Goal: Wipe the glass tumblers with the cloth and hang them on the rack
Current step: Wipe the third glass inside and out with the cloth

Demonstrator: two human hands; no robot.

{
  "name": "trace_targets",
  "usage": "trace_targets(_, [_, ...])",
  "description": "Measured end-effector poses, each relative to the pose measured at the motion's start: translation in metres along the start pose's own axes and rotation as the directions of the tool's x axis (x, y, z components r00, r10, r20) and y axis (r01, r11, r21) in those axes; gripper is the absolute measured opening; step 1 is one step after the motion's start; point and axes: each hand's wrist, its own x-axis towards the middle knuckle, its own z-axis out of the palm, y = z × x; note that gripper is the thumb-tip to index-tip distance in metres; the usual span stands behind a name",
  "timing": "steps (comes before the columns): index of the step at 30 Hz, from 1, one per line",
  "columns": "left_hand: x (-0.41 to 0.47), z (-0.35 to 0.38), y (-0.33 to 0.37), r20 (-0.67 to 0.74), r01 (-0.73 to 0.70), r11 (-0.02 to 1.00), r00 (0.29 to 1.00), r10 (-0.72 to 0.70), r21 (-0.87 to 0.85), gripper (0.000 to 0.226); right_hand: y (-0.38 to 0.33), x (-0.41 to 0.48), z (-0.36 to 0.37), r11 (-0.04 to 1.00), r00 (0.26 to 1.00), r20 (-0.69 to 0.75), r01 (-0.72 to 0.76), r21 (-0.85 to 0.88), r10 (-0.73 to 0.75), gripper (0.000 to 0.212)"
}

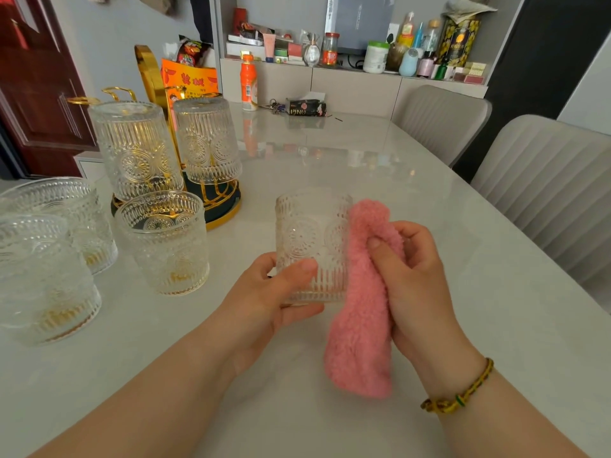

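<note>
My left hand (271,299) grips an embossed glass tumbler (307,233) by its lower part, upright above the table. My right hand (416,276) holds a fluffy pink cloth (360,325) pressed against the tumbler's right side; the cloth hangs down below the hand. At the left stands a gold rack (155,84) on a round dark base, with two tumblers hanging upside down on it, one (135,150) at the left and one (206,140) at the right. Three more tumblers stand upright on the table: one (165,242) in front of the rack, two (43,279) (66,206) at the far left.
The pale glossy table (363,166) carries an orange bottle (248,82), keys and a dark tissue pack (305,107) at its far end. Two grey chairs (545,193) stand along the right side. A cluttered shelf runs across the back wall.
</note>
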Motion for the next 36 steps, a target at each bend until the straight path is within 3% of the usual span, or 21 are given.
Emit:
trace_targets(5, [0.003, -0.002, 0.001, -0.053, -0.025, 1.000, 0.998, 0.024, -0.009, 0.066, -0.004, -0.012, 0.005, 0.966, 0.976, 0.108, 0.203, -0.161, -0.188, 0.030])
trace_targets(9, [-0.001, 0.006, 0.001, -0.013, -0.052, 0.997, 0.998, 0.053, 0.062, 0.052, -0.010, -0.013, 0.002, 0.939, 0.953, -0.041, 0.289, -0.187, -0.301, 0.032])
trace_targets(13, [-0.005, 0.008, 0.000, 0.040, -0.048, 0.998, 0.998, 0.046, 0.046, 0.073, -0.010, -0.001, -0.004, 0.992, 0.979, -0.165, 0.112, -0.061, -0.121, 0.023])
trace_targets(15, [-0.004, 0.006, 0.001, 0.043, -0.053, 0.999, 0.998, 0.053, 0.003, 0.080, -0.002, 0.002, -0.002, 0.999, 0.992, -0.124, -0.034, 0.006, 0.035, 0.019])
trace_targets(17, [-0.001, 0.002, 0.002, 0.003, -0.048, 0.998, 0.999, 0.048, -0.048, 0.079, 0.003, 0.000, 0.003, 0.997, 0.995, -0.056, -0.083, 0.001, 0.083, 0.019])
trace_targets(22, [0.003, -0.004, 0.003, -0.057, -0.018, 0.998, 0.998, 0.015, -0.054, 0.073, -0.006, -0.019, 0.010, 0.962, 0.972, 0.134, 0.215, -0.166, -0.194, 0.028])
trace_targets(26, [-0.001, 0.006, -0.001, 0.061, 0.014, 1.000, 0.998, -0.016, 0.025, 0.080, -0.013, -0.010, 0.000, 0.921, 0.938, -0.078, 0.314, -0.230, -0.339, 0.027])
trace_targets(28, [-0.004, 0.008, -0.002, 0.106, 0.009, 1.000, 0.994, -0.011, 0.013, 0.082, -0.013, -0.002, -0.007, 0.949, 0.940, -0.193, 0.242, -0.202, -0.280, 0.023])
trace_targets(30, [-0.006, 0.008, 0.001, 0.133, -0.008, 1.000, 0.991, 0.010, -0.018, 0.078, -0.010, 0.002, -0.007, 0.982, 0.964, -0.215, 0.131, -0.136, -0.158, 0.017])
trace_targets(34, [-0.006, 0.006, 0.006, 0.077, -0.024, 0.996, 0.997, 0.031, -0.089, 0.053, 0.002, -0.006, 0.003, 1.000, 0.997, -0.083, 0.004, -0.009, -0.004, 0.010])
trace_targets(36, [-0.004, 0.003, 0.007, 0.029, -0.032, 0.997, 0.999, 0.034, -0.068, 0.048, 0.005, -0.011, 0.007, 0.997, 0.997, 0.054, -0.059, 0.055, 0.056, 0.024])
